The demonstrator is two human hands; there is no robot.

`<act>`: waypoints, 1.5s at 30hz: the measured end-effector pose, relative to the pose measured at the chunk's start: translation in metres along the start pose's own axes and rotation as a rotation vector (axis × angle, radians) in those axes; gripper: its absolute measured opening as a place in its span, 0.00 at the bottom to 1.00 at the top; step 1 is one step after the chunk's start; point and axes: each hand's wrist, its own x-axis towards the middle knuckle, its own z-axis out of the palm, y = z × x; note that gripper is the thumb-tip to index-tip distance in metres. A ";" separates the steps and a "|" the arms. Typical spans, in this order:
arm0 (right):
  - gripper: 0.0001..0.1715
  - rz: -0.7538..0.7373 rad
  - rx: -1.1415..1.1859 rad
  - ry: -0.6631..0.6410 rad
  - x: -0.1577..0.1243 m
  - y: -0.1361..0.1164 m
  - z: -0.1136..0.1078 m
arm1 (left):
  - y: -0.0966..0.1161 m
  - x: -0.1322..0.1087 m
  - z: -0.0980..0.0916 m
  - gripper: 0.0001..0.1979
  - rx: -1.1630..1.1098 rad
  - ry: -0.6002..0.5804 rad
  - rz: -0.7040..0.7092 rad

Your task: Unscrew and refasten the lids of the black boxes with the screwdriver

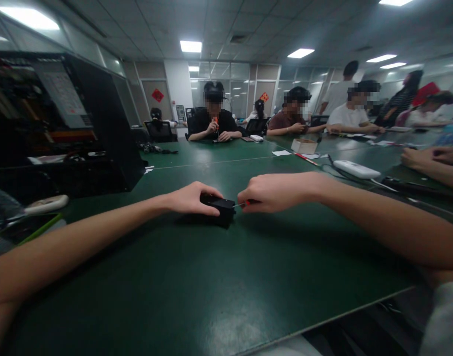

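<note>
A small black box-shaped device is on the green table, in front of me. My left hand is closed around its left part, thumb on the near side and fingers over the far side. From the right, my right hand grips a screwdriver with a red and black handle. Its thin metal shaft points left, and the tip is at the right end face of the device. Whether the tip sits in a screw is too small to tell. Most of the handle is hidden inside my fist.
A white power adapter with cables lies to the right, near another person's hands. Farther back stands a small open box beside papers. A black cabinet rises at the left. Several people sit around the table.
</note>
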 end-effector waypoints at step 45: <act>0.28 0.161 -0.087 0.517 0.041 0.100 0.110 | -0.029 0.003 0.030 0.23 0.118 0.647 -0.092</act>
